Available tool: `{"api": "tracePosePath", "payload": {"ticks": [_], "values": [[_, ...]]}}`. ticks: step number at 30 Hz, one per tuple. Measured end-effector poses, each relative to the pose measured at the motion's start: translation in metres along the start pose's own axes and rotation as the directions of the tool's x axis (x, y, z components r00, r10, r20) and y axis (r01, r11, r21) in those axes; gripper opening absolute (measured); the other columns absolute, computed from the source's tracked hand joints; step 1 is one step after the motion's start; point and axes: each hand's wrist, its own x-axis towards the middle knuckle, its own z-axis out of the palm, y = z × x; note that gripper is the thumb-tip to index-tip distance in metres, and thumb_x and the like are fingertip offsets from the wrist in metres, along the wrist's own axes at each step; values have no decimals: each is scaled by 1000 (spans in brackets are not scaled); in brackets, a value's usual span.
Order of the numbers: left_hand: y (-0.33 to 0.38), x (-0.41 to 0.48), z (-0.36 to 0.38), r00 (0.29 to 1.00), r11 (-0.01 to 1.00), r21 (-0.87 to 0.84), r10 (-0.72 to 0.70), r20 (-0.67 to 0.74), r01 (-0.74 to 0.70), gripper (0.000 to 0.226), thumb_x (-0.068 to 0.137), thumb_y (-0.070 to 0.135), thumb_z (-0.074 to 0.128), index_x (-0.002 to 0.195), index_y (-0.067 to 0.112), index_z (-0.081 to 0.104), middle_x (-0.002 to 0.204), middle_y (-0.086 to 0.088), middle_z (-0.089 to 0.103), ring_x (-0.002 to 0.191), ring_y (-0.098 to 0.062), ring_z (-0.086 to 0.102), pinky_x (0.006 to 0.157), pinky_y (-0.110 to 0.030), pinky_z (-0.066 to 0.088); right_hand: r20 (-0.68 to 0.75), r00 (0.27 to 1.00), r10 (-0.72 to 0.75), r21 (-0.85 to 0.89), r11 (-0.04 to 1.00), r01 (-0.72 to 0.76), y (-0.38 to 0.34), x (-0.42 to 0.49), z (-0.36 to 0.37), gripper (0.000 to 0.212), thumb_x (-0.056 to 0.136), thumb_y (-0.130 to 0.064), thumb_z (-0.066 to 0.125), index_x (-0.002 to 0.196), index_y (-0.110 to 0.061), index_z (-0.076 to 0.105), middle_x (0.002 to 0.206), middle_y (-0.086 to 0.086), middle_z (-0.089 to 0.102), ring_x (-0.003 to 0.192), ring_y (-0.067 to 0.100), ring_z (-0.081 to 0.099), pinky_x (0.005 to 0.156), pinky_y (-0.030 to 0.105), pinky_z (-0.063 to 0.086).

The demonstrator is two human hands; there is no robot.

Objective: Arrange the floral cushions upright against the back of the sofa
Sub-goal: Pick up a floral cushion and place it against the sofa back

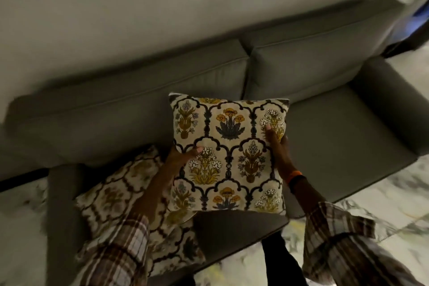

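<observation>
Your left hand point(185, 152) and right hand point(276, 144) grip the square cream floral-print cushion point(228, 154) by its sides, printed face up, top edge toward the grey fabric sofa point(325, 104) back.

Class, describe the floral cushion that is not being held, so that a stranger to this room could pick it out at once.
Start at the grey sofa along the wall and go to its left end. There the second floral cushion lies tilted on the seat beside the armrest, partly under the person's left arm. Unlike the held cushion, which both hands grip, no hand grips it.
</observation>
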Motion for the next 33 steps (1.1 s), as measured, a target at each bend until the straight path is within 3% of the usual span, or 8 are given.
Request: {"api": "tracePosePath", "payload": {"ticks": [4,7,11,14,21,25,29,33], "values": [[18,39,148,991,994,3,-114,64,114,76,83,32,81,148,20,44,151,-12,52,135,-32,53,112,-50,46,83,996,43,-12,999,-42,19,112,-115,90,79,-84,71,151,-32,54,142,1,70,126,26,71,110,57,56],[24,92,264,987,994,-33,-103,125,108,67,92,23,73,151,19,41,150,-12,52,132,-30,55,99,-40,51,133,987,88,42,995,-95,27,200,-198,94,78,-77,77,152,-28,49,139,6,71,117,27,75,100,52,64],[36,145,390,972,999,2,51,228,-53,55,90,14,72,139,28,50,134,7,61,124,-15,55,103,-34,45,65,993,101,52,993,-104,11,275,-301,21,104,-44,63,121,-35,55,119,-1,74,97,17,75,68,21,66],[53,176,466,949,994,-5,103,297,-106,51,92,4,70,126,38,54,124,20,62,117,-3,59,107,-34,46,-1,997,73,40,997,-73,1,330,-364,10,106,-40,61,112,-39,52,120,0,74,93,12,76,65,21,65],[69,266,622,902,959,-8,269,336,-283,67,86,-5,75,142,21,50,137,7,59,128,-9,56,107,-21,49,-24,1000,-20,99,995,22,5,477,-478,107,77,-56,84,163,-28,26,136,9,72,107,26,80,94,51,66],[65,321,689,860,891,39,424,283,-453,91,75,25,88,152,15,41,152,2,53,139,-9,51,115,-20,44,-52,996,-77,109,991,83,1,554,-519,107,78,-50,90,162,-26,28,137,8,72,111,23,79,94,47,66],[71,365,743,853,868,61,468,231,-493,64,87,6,79,143,14,47,141,15,53,127,0,54,109,-7,42,-78,979,-186,77,978,192,6,617,-540,96,87,-50,83,160,-22,27,135,-2,68,100,3,79,79,20,64],[62,395,762,827,841,76,503,250,-535,49,95,4,68,141,12,52,135,15,46,129,-5,44,92,10,32,-80,985,-151,39,987,155,45,647,-543,134,64,-85,81,167,-30,16,153,-3,58,131,14,66,108,34,58]]}}
